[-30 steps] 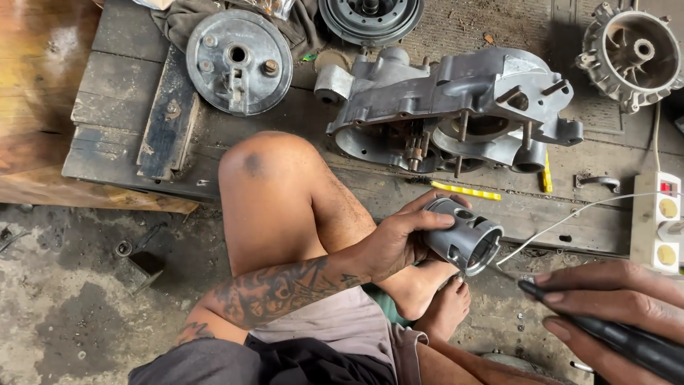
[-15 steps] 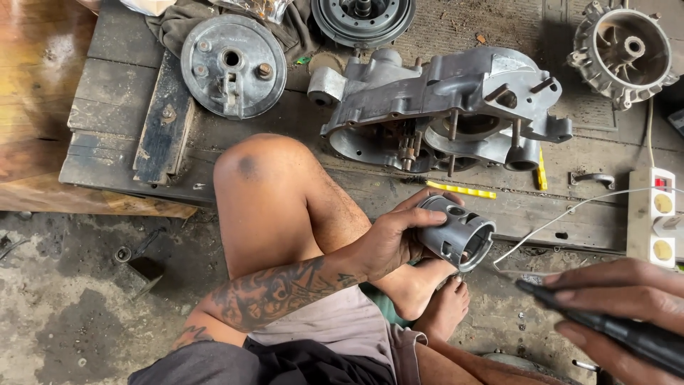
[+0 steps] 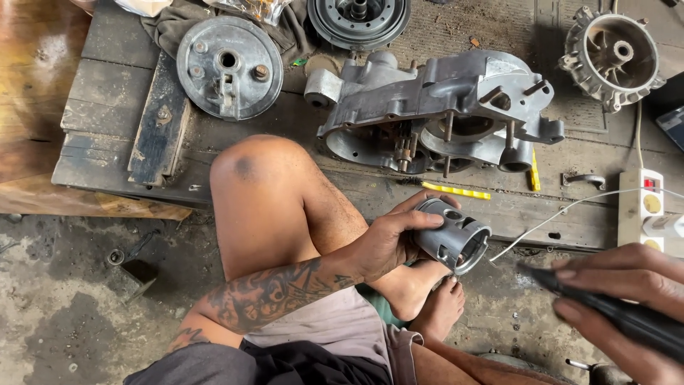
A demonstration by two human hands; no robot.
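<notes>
Both hands are closed on things: the left hand (image 3: 388,242) grips a grey piston (image 3: 452,236) by its crown end, held in the air above the bare foot (image 3: 436,308), and the right hand (image 3: 627,296) wraps a black rotary tool (image 3: 605,314) whose tip stands just beside the piston's skirt. Behind them a worn plank platform (image 3: 107,107) sits on a stained concrete floor (image 3: 64,306); near its front edge lies an engine case (image 3: 434,107), with a round plate (image 3: 229,68) toward its left and a finned cover (image 3: 616,53) at the far right corner. A power strip (image 3: 645,210) is cut by the right edge. The tool's rear end runs out of view. The piston's axis tilts, open skirt pointing down and right toward the tool.
</notes>
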